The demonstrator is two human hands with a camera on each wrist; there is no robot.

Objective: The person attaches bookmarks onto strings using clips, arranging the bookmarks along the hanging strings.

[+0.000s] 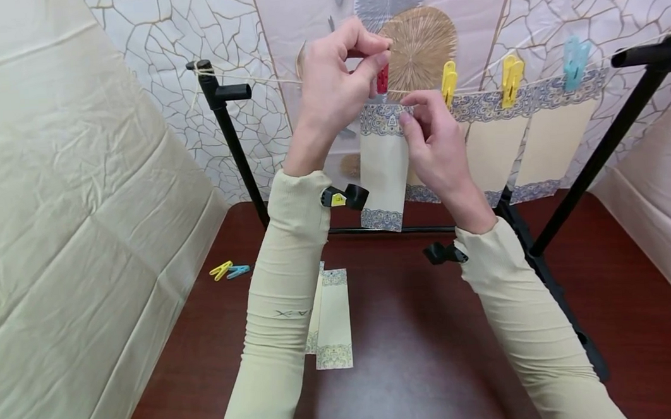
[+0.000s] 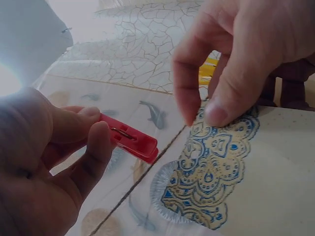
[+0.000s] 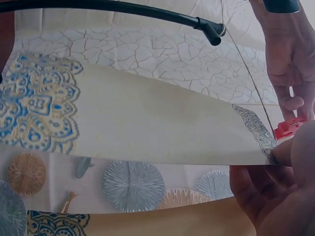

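Observation:
My left hand pinches a red clothespin by its handle ends, and the clip's tip meets the string in the left wrist view. Just right of it, my right hand holds a cream paper card by its upper right corner, thumb in front. Blue and gold lace patterns band the card's top and bottom. Its top edge lies along the string, and the card hangs down in front of the rack.
Yellow clothespins and a light blue clothespin hold similar cards on the line at right. Black rack posts stand on both sides. On the dark red table lie spare cards, a yellow clothespin and a blue clothespin.

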